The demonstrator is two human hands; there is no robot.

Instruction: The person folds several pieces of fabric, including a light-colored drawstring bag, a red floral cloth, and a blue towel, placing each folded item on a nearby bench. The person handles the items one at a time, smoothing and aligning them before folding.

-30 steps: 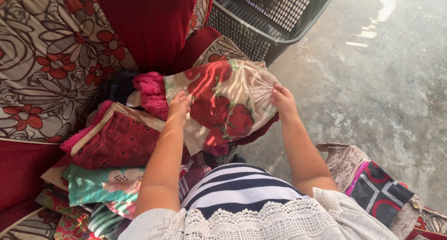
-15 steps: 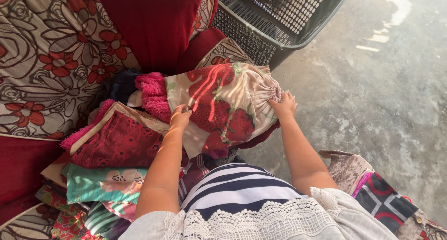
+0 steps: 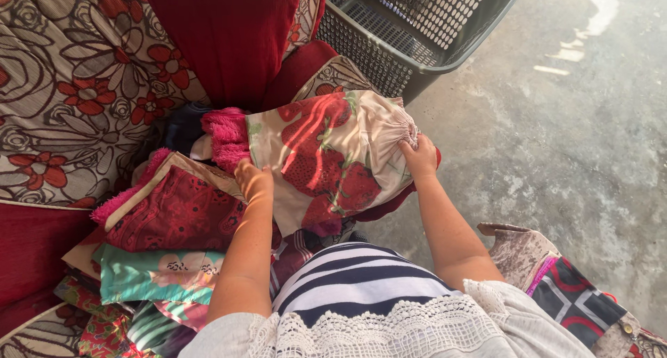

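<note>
Both hands gripped the strawberry-print cloth (image 3: 326, 156): left hand (image 3: 253, 181) near edge, right hand (image 3: 420, 156) gathered end, below basket (image 3: 417, 31).

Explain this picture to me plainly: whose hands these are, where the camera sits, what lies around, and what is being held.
There is no machine here, only a person's two bare hands. The camera is worn on the person's head and looks down, so the arms reach out from the bottom edge. The left hand and right hand grip opposite edges of a cream cloth with a strawberry print. It lies over a heap of folded clothes on a flowered sofa. A dark plastic basket stands on the concrete floor beyond.
</note>
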